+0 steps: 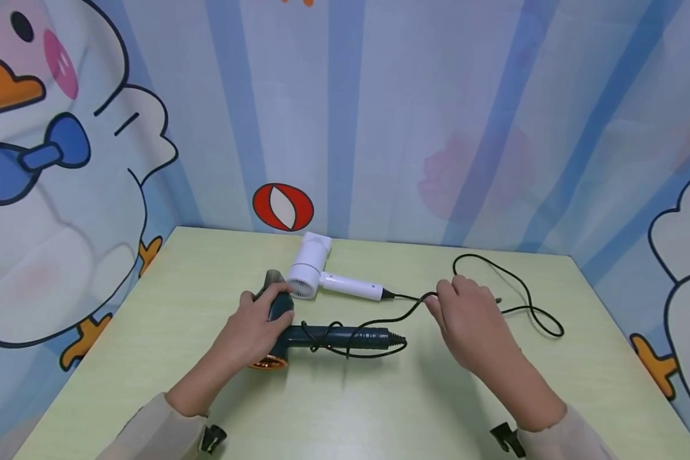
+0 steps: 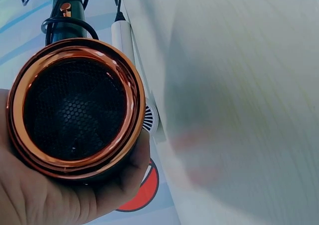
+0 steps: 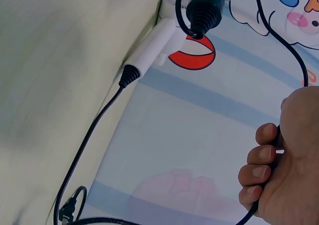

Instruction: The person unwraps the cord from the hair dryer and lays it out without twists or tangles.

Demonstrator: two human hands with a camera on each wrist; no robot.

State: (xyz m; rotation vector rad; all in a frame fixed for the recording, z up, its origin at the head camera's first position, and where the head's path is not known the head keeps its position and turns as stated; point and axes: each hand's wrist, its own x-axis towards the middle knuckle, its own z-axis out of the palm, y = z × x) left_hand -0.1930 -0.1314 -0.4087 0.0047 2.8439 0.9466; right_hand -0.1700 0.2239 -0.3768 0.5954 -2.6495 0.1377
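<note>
My left hand grips the barrel of a dark green hair dryer, its handle pointing right. In the left wrist view, the hair dryer's copper-coloured rim surrounds a dark mesh grille, with the fingers curled round the barrel. A black power cord is wound loosely about the handle and runs up to my right hand. The right wrist view shows the fingers of that hand curled round the cord. A white hair dryer lies just behind the dark one.
The white hair dryer's cord trails off from its handle, passing behind my right hand in the head view. Looped black cord lies on the pale table at the right. A cartoon-printed curtain hangs along the table's back edge.
</note>
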